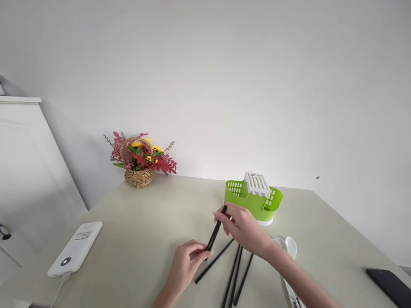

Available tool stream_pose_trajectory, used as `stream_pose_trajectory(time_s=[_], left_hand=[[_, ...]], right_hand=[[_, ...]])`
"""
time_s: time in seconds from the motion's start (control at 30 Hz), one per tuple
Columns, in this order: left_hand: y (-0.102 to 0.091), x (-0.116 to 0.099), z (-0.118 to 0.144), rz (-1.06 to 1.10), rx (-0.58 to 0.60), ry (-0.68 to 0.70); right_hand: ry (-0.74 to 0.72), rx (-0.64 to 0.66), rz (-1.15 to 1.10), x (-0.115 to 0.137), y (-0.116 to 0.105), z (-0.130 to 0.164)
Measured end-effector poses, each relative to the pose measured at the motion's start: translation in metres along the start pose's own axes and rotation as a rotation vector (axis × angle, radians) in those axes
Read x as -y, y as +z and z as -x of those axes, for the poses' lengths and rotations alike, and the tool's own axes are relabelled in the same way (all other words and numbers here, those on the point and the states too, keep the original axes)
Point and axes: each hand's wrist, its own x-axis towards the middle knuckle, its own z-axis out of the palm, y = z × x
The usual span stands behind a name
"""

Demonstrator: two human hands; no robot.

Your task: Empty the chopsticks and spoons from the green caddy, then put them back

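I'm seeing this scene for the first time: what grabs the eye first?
Both hands meet at table centre: the left hand and right hand hold black chopsticks between them, with more loose chopsticks lying below. Behind stands a bright green cutlery holder; a flower basket sits against the wall.

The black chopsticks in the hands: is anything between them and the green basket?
Nothing visible: the black plastic chopsticks, held by the left hand and right hand, sit just in front of the green slotted plastic basket, with only bare table between.
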Motion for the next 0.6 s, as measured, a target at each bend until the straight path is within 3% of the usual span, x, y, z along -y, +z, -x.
stream_pose_trajectory(time_s=[0.33, 0.6], left_hand=[[0.001, 0.010, 0.002, 0.084, 0.020, -0.029], [0.000, 0.012, 0.001, 0.050, -0.006, -0.045]], right_hand=[[-0.077, 0.030, 0.023, 0.014, 0.007, 0.000], [-0.051, 0.002, -0.030, 0.015, 0.011, 0.005]])
